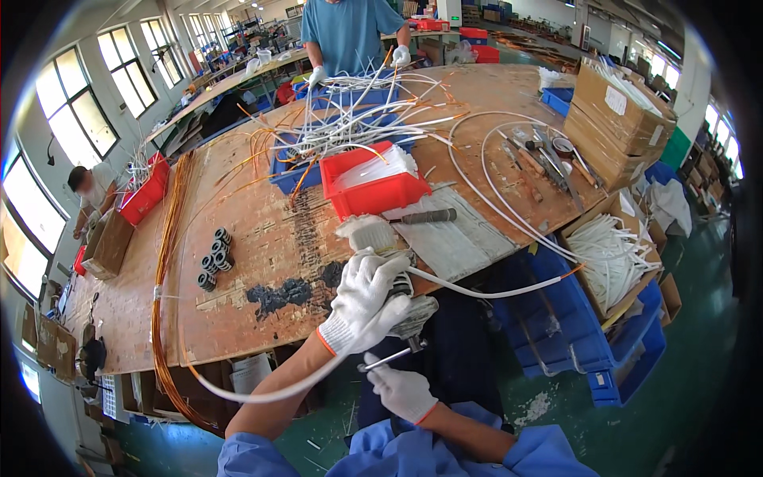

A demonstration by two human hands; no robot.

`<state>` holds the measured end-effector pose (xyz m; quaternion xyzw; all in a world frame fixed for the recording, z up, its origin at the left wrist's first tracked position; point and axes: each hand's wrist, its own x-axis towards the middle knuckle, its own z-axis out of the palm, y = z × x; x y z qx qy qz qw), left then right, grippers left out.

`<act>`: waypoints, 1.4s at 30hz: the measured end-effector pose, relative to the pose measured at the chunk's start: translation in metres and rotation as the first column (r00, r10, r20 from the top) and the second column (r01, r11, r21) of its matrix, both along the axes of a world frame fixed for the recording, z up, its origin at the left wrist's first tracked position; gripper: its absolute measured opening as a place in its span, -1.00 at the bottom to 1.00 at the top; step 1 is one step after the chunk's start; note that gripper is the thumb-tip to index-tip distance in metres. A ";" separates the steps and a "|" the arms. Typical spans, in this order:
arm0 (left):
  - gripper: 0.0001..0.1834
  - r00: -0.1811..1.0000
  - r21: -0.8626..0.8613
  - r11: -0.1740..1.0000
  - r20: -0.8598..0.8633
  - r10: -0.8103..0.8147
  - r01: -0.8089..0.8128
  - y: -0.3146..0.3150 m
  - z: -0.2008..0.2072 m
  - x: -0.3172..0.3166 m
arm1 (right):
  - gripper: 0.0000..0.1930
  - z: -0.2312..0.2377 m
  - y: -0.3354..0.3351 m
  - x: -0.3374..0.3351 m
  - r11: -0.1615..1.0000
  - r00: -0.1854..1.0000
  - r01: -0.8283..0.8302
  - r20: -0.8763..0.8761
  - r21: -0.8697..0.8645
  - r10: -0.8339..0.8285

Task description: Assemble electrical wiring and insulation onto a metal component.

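My left hand point(367, 296), in a white knit glove, is closed at the table's front edge. A white-sleeved copper wire point(497, 295) comes out on both sides of it, one end looping down left. Partly hidden under those fingers is a dark ribbed piece point(402, 285), above a grey metal fixture point(415, 316) that looks like a vise. Below it, my gloved right hand point(404, 391) grips a thin metal bar handle point(387, 359) ending at a dark knob. Left of my hands, several dark ribbed rings point(215, 261) are clustered on the wooden table point(230, 318).
A red bin point(373, 181) of white pieces stands ahead, by a dark-handled tool point(429, 216). Behind are blue bins point(288, 176) of white-sleeved wires, with a person point(350, 36) opposite. A copper wire bundle point(165, 238) lies left; a box of white tubes point(610, 261) stands right.
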<state>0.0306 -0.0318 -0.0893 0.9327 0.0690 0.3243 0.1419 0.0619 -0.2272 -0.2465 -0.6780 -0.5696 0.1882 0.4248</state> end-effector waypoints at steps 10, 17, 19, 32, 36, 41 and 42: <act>-0.47 0.989 -0.168 0.975 0.030 -0.145 0.148 0.012 0.012 -0.003 | -0.72 0.102 0.003 0.044 0.971 0.991 -0.078 0.123 0.225 0.051; -0.40 0.994 -0.195 0.975 0.027 -0.105 0.108 0.009 0.007 -0.003 | -0.66 0.131 0.002 0.068 0.901 0.974 -0.068 0.224 0.428 -0.033; -0.40 0.994 -0.182 0.977 0.028 -0.105 0.108 0.011 0.006 -0.003 | -0.66 0.150 0.016 0.065 0.914 0.945 -0.187 0.319 0.360 0.068; -0.41 0.993 -0.136 0.983 0.034 -0.117 0.121 0.016 0.002 -0.002 | -0.76 0.139 0.032 0.065 0.887 0.867 -0.234 0.499 0.397 0.006; -0.44 0.991 -0.155 0.980 0.054 -0.121 0.128 0.014 0.007 -0.003 | -0.75 0.112 0.007 0.099 0.917 0.879 -0.098 0.466 0.386 -0.103; -0.42 0.993 -0.154 0.981 0.044 -0.113 0.119 0.013 0.003 -0.002 | -0.81 0.057 -0.015 0.114 0.921 0.863 0.381 -0.389 0.081 -0.322; -0.42 0.992 -0.152 0.981 0.059 -0.113 0.121 0.013 0.002 -0.001 | -0.69 0.046 -0.007 0.126 0.896 0.719 0.439 -0.570 -0.070 -0.397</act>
